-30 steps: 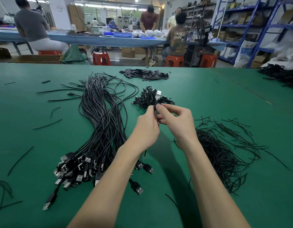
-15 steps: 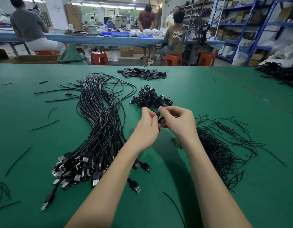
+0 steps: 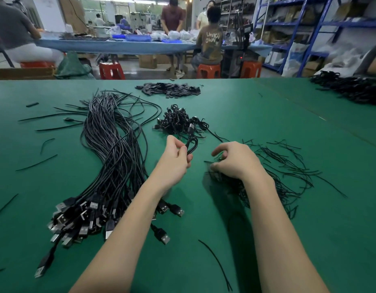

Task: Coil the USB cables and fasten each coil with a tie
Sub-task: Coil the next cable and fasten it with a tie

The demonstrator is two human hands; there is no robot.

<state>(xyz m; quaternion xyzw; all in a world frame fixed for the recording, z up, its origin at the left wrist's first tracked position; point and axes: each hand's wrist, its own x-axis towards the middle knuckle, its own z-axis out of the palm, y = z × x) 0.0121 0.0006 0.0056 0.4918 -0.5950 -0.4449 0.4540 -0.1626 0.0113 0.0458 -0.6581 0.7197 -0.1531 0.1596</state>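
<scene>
head view: green table [image 3: 246,115] before shelving [image 3: 309,28]; left fingers [image 3: 180,148] pinch coiled cable [image 3: 192,144], right fingers [image 3: 219,152] curl over ties [image 3: 288,166].

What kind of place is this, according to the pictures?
Probably a small factory or assembly workshop. A large bundle of USB cables lies on a green work table, other workers sit on red stools at a long table behind, and blue storage racks hold boxes.

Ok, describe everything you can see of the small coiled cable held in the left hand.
The coiled cable is thin, black and looks rubber-sheathed, folded into a narrow loop. A dark plug with a silvery tip sticks up from its top. The left hand pinches its lower end between thumb and fingers, holding it upright above the green table, in front of the pile of finished coils. Whether a tie is on it cannot be told.
</scene>
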